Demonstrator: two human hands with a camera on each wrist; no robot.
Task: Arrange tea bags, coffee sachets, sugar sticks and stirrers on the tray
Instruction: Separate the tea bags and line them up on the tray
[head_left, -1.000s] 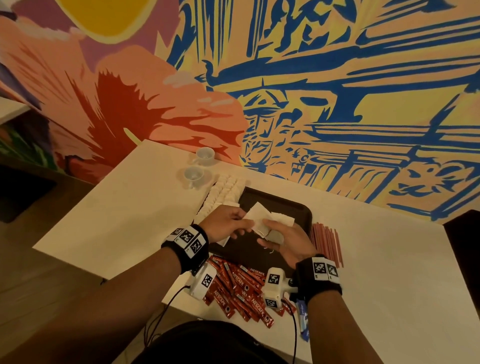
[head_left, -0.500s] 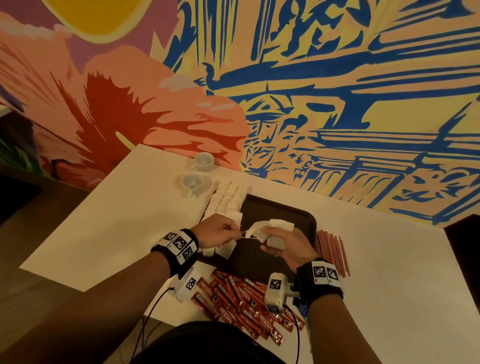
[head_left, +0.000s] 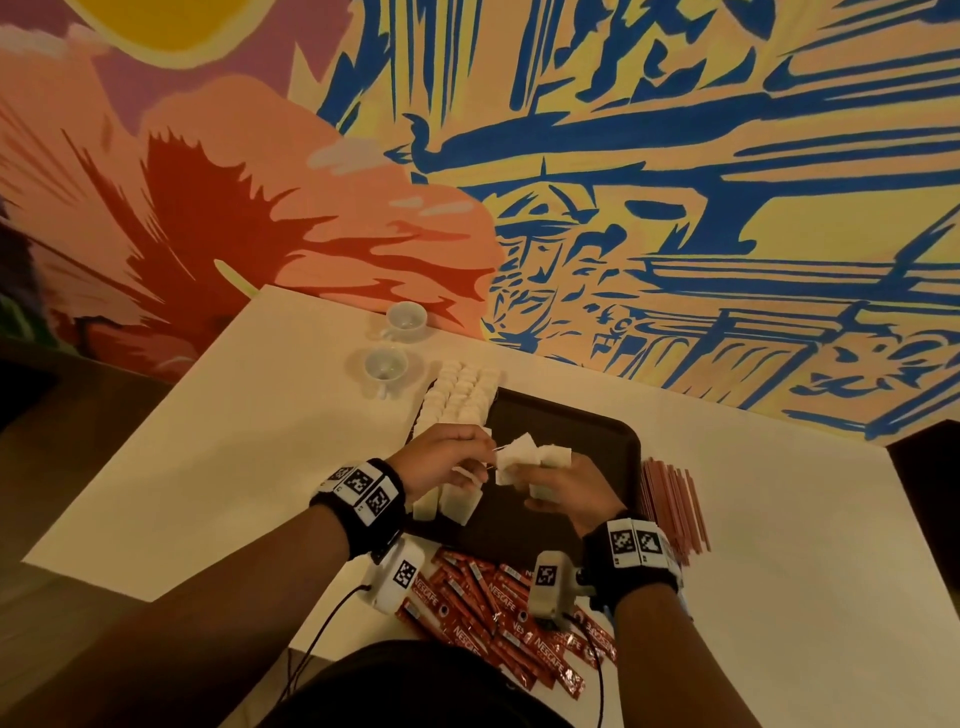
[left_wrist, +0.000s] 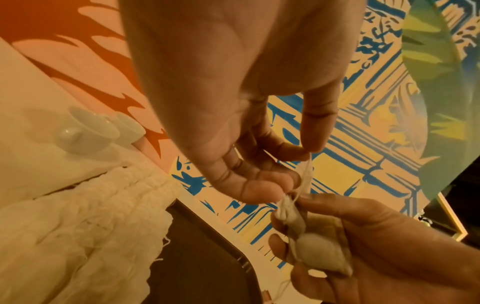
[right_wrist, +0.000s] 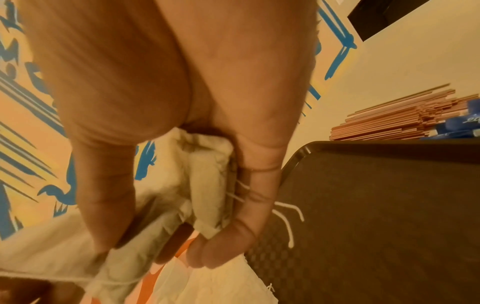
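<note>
A thread (left_wrist: 305, 179) is pinched between the left hand's (head_left: 441, 460) fingers (left_wrist: 315, 131); a small bunch of tea bags (head_left: 530, 460) is clasped in the right hand (head_left: 566, 491), just above the tray (head_left: 587, 431). The thread runs toward the left hand, the nearer one to the row of tea bags (head_left: 460, 400) along the tray's left edge. Only the left wrist view shows the thread; only the right wrist view shows stirrers (right_wrist: 397, 115) past the tray's right rim.

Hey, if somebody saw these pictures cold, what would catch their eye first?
Probably the huge orange and blue mural behind the table. Then the two hands over the dark tray: the right hand grips a bunch of tea bags while the left hand pinches a string.
</note>
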